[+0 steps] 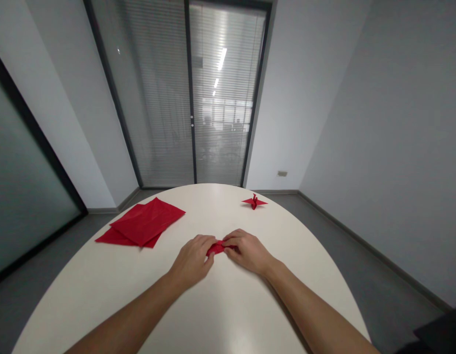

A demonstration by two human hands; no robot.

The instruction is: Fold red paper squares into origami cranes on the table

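Observation:
A small folded piece of red paper [215,248] lies at the middle of the white table, between my two hands. My left hand [194,260] is closed on its left end, thumb at the near side and fingers over the far side. On the right end, my right hand [248,250] pinches the paper with thumb and fingertips. Much of the paper is hidden under the fingers, so its exact folded shape cannot be made out. Beyond my right hand stands a finished-looking red paper crane [254,201] with its wings spread.
Several red paper sheets [147,223] lie overlapped at the left of the round white table [198,314]. Behind the table is a glass partition with blinds [161,98]. A dark object [440,334] shows at the lower right corner, beside the table.

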